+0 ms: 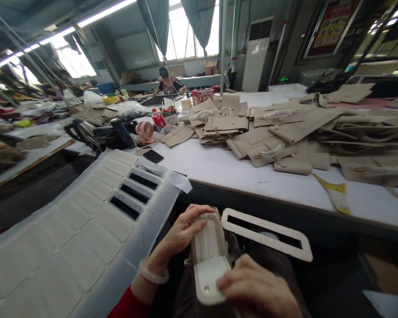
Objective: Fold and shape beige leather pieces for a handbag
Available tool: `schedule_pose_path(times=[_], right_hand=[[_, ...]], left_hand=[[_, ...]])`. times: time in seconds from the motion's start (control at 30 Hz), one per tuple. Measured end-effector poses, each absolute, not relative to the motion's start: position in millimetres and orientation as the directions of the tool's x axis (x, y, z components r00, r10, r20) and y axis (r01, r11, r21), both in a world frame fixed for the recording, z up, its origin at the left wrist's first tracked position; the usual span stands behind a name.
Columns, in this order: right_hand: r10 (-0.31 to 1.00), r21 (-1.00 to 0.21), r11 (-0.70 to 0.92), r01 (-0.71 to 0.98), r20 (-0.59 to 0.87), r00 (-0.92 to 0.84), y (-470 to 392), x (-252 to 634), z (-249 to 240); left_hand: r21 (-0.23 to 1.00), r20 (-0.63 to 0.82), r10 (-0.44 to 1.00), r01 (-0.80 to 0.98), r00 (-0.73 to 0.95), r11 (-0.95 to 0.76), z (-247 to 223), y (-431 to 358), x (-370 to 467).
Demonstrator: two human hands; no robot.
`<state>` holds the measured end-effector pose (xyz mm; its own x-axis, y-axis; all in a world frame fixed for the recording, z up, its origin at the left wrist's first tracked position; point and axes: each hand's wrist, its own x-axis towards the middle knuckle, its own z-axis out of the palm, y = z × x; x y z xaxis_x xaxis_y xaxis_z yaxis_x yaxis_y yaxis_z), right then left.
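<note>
In my lap a beige handbag (208,238) stands lengthwise, its narrow side facing up. My left hand (190,227) is wrapped round its far end, the thumb lying across the top. A smooth white panel (212,282) with rounded corners and a small metal stud covers the near end. The fingers of my right hand (257,285) are curled and touch the right edge of this panel; motion blurs the hand. Just right of the handbag, a white oblong frame (307,251) with a long slot lies slanted over my legs.
Rows of pale pieces lie on a translucent sheet (141,238) at the left. The white table (212,163) ahead bears beige bag parts (262,132), a phone (153,156), a pink fan (145,131) and a red bottle (158,118). Another person (168,84) sits further back.
</note>
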<state>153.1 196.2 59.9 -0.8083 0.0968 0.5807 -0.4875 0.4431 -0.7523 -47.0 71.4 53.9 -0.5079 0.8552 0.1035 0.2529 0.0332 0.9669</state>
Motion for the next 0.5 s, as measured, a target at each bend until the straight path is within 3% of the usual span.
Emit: schedule_pose_path(times=[0.1,0.17,0.3,0.5], right_hand=[[0.482,-0.917,0.292,-0.27,0.385,-0.787,202.1,131.2,56.1],[0.611,-0.972,0.219,-0.088,0.207,-0.764,203.2,119.2,48.2],[0.618,-0.974,0.168,0.155,-0.019,-0.786,191.6,111.1,31.8],[0.619,-0.961,0.249,0.119,0.063,-0.783,165.5,110.3,26.0]], left_hand=[[0.999,0.044,0.891,0.023,-0.453,-0.038,51.2,68.3,-46.7],[0.99,0.059,0.875,-0.083,-0.481,-0.113,45.6,65.3,-46.0],[0.98,0.103,0.793,-0.076,-0.6,-0.184,29.3,60.5,-41.3],[0.99,0.065,0.622,-0.028,-0.78,-0.138,12.5,66.0,-20.6]])
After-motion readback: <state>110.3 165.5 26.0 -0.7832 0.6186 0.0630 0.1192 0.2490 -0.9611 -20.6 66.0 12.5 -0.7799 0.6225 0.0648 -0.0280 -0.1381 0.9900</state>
